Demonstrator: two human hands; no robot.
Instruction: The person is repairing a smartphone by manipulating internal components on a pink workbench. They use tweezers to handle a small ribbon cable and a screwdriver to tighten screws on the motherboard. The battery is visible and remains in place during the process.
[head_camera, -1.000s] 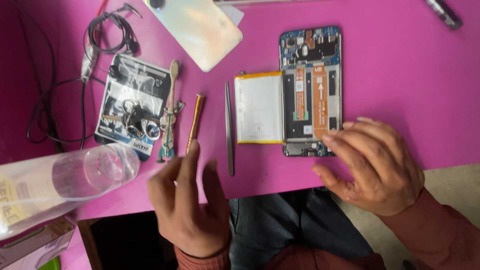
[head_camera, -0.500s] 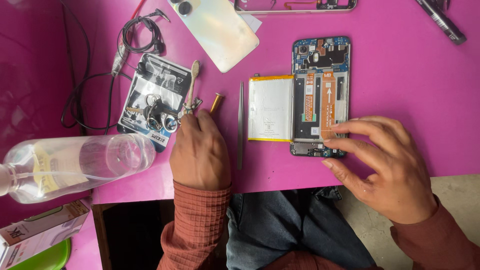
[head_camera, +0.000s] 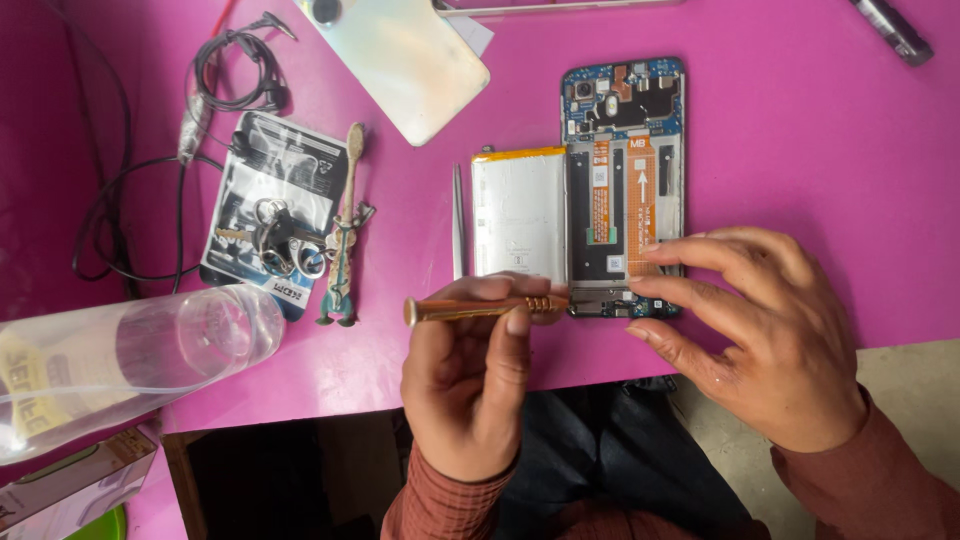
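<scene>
A person's left hand (head_camera: 470, 385) grips a small copper-coloured screwdriver (head_camera: 480, 307) between thumb and fingers, its tip pointed at the bottom edge of an opened phone (head_camera: 625, 180) lying face down on a pink table (head_camera: 800, 150); the right hand (head_camera: 760, 330) holds nothing, its fingers spread and pressing the phone's lower right corner to steady it; a silver battery (head_camera: 518, 212) lies lifted out, touching the phone's left side, with tweezers (head_camera: 458, 222) just beside it; the pale back cover (head_camera: 405, 60) rests well apart at the top; a toothbrush (head_camera: 345, 225), a printed packet (head_camera: 270, 210), black cables (head_camera: 150, 160) and a clear plastic bottle (head_camera: 120, 355) crowd the left. The risks, on this evidence: the driver tip could slip off a tiny screw and gouge the circuit board or orange ribbon cable (head_camera: 625, 190); a stray jab could puncture the exposed battery; a freed screw could roll off the near table edge.
</scene>
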